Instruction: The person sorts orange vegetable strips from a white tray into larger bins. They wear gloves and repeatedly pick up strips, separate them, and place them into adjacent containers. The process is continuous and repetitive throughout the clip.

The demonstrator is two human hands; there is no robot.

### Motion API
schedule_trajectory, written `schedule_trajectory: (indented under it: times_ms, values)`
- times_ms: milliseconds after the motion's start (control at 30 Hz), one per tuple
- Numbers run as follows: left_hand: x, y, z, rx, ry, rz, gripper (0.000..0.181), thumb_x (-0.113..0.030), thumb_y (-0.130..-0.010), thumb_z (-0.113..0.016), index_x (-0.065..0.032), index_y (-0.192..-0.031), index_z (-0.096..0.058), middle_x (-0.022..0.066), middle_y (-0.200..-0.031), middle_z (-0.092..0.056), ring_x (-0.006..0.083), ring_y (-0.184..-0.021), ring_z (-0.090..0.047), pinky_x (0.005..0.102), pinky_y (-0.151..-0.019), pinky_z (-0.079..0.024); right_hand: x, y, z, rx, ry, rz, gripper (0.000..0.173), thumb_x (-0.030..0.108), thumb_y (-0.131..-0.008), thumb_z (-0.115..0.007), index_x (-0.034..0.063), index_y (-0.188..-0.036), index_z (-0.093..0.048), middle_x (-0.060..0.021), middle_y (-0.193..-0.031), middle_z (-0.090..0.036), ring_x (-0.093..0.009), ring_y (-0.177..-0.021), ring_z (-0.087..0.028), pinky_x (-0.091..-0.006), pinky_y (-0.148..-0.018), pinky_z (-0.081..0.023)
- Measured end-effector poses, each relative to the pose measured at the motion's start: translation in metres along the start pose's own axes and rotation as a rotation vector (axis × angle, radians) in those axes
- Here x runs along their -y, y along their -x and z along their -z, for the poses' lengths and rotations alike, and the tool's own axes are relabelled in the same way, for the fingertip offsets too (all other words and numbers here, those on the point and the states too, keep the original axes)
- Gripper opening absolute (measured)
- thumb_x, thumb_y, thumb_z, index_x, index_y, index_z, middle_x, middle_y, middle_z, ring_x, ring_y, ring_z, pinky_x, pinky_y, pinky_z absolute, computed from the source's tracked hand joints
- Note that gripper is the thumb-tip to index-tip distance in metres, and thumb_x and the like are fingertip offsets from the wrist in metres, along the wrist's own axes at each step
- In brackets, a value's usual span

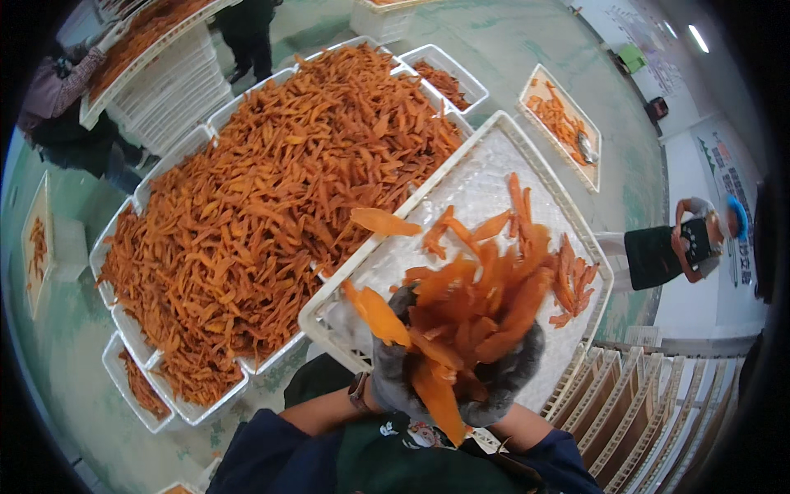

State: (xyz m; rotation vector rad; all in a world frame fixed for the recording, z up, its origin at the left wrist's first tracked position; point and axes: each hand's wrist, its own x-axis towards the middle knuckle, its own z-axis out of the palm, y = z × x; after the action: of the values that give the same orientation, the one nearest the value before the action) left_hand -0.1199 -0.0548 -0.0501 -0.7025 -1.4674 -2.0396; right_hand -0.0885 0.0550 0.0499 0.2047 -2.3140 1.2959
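Observation:
Both my hands, in grey gloves, are cupped together around a heap of orange dried sweet potato strips (475, 309), close to my chest. My left hand (392, 370) supports the heap from the left, and my right hand (515, 370) from the right; the strips hide most of the fingers. Beneath and beyond them lies a white plastic tray (549, 179) with a few loose strips (571, 281) on it. One strip (386, 222) overlaps the tray's left rim in the picture. Left of the tray, a large pile of strips (278, 210) fills several white crates.
Stacked trays (629, 407) stand at the lower right. A smaller tray (558, 126) with strips and a metallic item is at the upper right. Two people (62, 117) (247, 37) stand at the upper left, by a tray stack (170, 86). Another person (679, 244) stands at the right.

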Motion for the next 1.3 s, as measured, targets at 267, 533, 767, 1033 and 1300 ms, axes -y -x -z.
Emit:
schedule_trajectory:
  times_ms: [267,533,767,1033,1300]
  values:
    - [-0.027,-0.023,0.026,-0.222,0.406,0.26,0.084,-0.046,-0.086,-0.068,-0.0049,-0.15,-0.031,0.0189,-0.151,-0.035,0.0314,-0.136,-0.04,0.046,-0.112,-0.033,0.0,-0.012,-0.018,-0.076,-0.048,0.189,0.083,0.025,-0.083,-0.064,-0.0043,-0.149,-0.022,-0.0241,-0.15,-0.032,-0.039,-0.139,-0.033,-0.0478,-0.115,-0.028]
    - [-0.11,-0.025,0.094,-0.499,0.51,0.093,0.092,-0.042,-0.087,-0.068,-0.015,-0.156,-0.013,0.0165,-0.155,-0.027,0.0318,-0.139,-0.035,0.0491,-0.115,-0.031,0.062,0.001,-0.123,0.183,-0.679,0.398,0.088,0.018,-0.078,-0.056,-0.0028,-0.152,-0.012,-0.027,-0.152,-0.027,-0.043,-0.143,-0.027,-0.0504,-0.118,-0.022]
    - [-0.18,0.09,0.236,-0.747,-0.833,-0.211,0.097,-0.029,-0.083,-0.067,-0.009,-0.156,-0.006,0.015,-0.156,-0.022,0.0306,-0.139,-0.032,0.0457,-0.115,-0.029,0.16,0.071,-0.23,0.379,-0.582,0.691,0.066,0.016,-0.086,-0.051,-0.0094,-0.144,-0.035,-0.0304,-0.149,-0.034,-0.045,-0.138,-0.034,-0.0491,-0.115,-0.027]
    - [-0.283,0.211,0.404,-1.036,-0.481,0.106,0.075,-0.037,-0.095,-0.048,-0.0101,-0.156,-0.013,0.0136,-0.157,-0.023,0.0309,-0.141,-0.032,0.0452,-0.117,-0.028,0.252,0.216,-0.387,0.556,-0.576,0.702,0.046,0.025,-0.087,-0.059,0.0041,-0.128,-0.056,-0.0175,-0.129,-0.052,-0.044,-0.129,-0.043,-0.0545,-0.108,-0.033]
    - [-0.269,0.347,0.629,-1.129,-0.618,0.664,0.066,-0.053,-0.101,-0.039,-0.0129,-0.152,-0.027,0.0114,-0.154,-0.03,0.0291,-0.138,-0.036,0.0404,-0.115,-0.031,0.307,0.315,-0.546,0.726,-0.572,0.55,0.035,0.023,-0.088,-0.064,0.0053,-0.118,-0.06,-0.0149,-0.122,-0.057,-0.034,-0.121,-0.051,-0.049,-0.107,-0.034]
